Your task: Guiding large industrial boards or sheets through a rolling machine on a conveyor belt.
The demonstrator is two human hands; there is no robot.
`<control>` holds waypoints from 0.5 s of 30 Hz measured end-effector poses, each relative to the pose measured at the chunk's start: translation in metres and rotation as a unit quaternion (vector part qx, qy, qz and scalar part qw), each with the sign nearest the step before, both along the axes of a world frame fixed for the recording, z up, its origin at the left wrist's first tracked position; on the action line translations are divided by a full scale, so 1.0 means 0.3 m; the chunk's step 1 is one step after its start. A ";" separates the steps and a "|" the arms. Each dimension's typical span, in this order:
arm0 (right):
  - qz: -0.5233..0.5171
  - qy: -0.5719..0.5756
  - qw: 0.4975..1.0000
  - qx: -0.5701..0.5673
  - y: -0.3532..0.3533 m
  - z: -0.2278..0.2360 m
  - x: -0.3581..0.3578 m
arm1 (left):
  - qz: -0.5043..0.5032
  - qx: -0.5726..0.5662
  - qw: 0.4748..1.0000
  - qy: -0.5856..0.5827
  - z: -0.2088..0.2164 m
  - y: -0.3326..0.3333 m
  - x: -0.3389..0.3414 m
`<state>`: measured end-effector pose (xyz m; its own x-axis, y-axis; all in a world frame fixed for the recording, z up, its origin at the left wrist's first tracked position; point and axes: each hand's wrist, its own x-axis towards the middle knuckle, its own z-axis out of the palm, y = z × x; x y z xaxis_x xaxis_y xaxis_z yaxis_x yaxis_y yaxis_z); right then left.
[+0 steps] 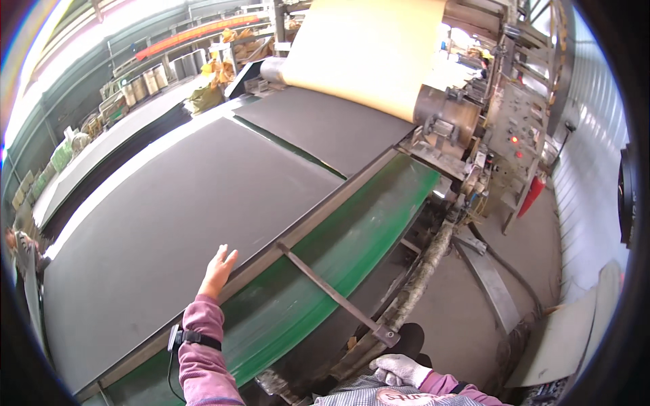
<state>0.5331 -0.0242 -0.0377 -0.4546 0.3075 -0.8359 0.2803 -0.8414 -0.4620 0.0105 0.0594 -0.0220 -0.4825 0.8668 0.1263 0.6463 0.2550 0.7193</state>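
Observation:
My left hand (218, 272), bare, reaches over the near edge of a large dark grey sheet (176, 183). Its fingers are stretched out beside the metal rail (298, 233), with nothing in them; whether they touch the sheet I cannot tell. Beyond a narrow gap lies a second dark sheet (332, 122), partly under a broad tan band (365, 54) that runs around a roller (447, 111). My right hand (399, 371), in a whitish glove, is held low near my body with curled fingers. What it holds, if anything, is hidden.
A green belt (352, 230) runs below the rail, crossed by a metal bar (332, 291). A control panel (518, 122) with red lights stands at the right. Another stack of sheets (115, 142) lies at the left, and part of another person (24, 243) shows at the left rim.

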 end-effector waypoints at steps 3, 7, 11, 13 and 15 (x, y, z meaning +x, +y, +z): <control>-0.012 0.006 1.000 -0.005 -0.002 -0.006 0.011 | 0.129 -0.040 0.970 0.204 0.013 -0.137 -0.072; -0.005 0.040 0.999 0.004 0.007 -0.054 0.032 | 0.357 -0.208 0.829 0.377 -0.124 -0.589 -0.399; 0.016 0.039 0.999 -0.005 0.016 -0.036 0.022 | 0.380 -0.206 0.855 0.286 -0.084 -0.747 -0.365; 0.017 0.022 1.000 0.002 0.018 0.004 0.004 | 0.328 -0.181 0.893 0.250 -0.106 -0.691 -0.307; 0.022 0.018 0.999 0.021 0.012 -0.018 0.010 | 0.264 -0.149 0.918 0.256 -0.066 -0.606 -0.236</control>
<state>0.5360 -0.0207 -0.0431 -0.4985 0.3210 -0.8053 0.2994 -0.8080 -0.5074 -0.0605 -0.1226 -0.0418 -0.7885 0.5626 0.2487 0.6103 0.7659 0.2023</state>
